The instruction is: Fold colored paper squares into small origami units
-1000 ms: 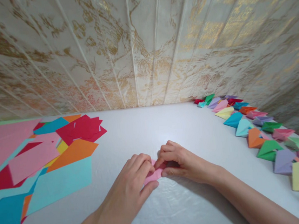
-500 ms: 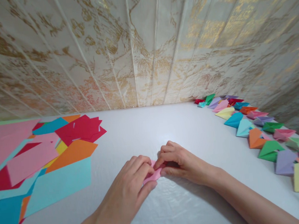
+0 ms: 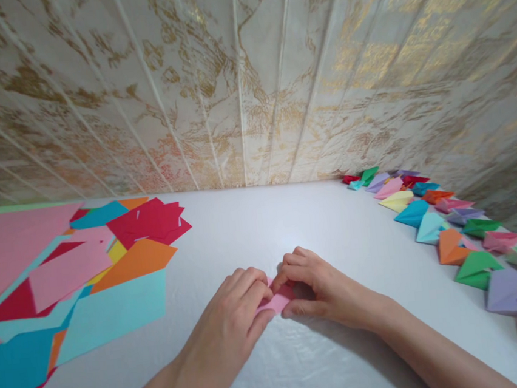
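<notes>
A small piece of folded pink paper (image 3: 278, 304) lies low on the white table between my two hands. My left hand (image 3: 242, 305) covers its left side, with curled fingers on top and the thumb along the near edge. From the right, my right hand (image 3: 307, 285) grips it, fingertips bent onto its upper part and thumb at the near right edge. Most of the paper's folds are hidden under the fingers.
On the left, coloured paper sheets lie overlapping, among them a light blue sheet (image 3: 114, 314), an orange sheet (image 3: 139, 261) and a stack of red pieces (image 3: 149, 223). Folded paper shapes, such as a green one (image 3: 478, 270), line the right side. A patterned wall (image 3: 239, 86) rises behind the table (image 3: 265, 218).
The whole view has shifted slightly, so the table items sit further right. My right thumb and fingers have spread a little apart, showing more of the pink paper lying flatter.
</notes>
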`<state>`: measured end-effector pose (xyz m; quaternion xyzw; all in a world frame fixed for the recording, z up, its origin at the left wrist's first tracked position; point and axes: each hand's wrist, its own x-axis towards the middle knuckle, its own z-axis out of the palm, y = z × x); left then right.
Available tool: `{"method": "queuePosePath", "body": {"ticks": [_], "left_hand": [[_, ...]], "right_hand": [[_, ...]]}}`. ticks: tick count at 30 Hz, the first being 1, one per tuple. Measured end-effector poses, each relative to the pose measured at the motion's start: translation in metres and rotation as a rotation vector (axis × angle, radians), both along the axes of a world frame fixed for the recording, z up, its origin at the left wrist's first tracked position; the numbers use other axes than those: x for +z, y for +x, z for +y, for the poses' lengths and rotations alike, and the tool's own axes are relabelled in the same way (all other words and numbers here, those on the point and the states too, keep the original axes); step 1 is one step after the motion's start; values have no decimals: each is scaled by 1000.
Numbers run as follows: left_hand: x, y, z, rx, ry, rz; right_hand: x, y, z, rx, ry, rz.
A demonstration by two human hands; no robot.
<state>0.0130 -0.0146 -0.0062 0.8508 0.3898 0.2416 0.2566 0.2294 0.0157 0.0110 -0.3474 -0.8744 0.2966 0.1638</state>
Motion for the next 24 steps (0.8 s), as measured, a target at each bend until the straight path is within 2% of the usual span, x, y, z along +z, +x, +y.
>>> {"method": "queuePosePath", "body": {"ticks": [10, 24], "left_hand": [[5, -1, 0, -4, -21, -36], [3, -3, 0, -10, -15, -35]], "right_hand": [[-5, -4, -2, -24, 27, 6], [-9, -4, 0, -24, 74, 21]]}}
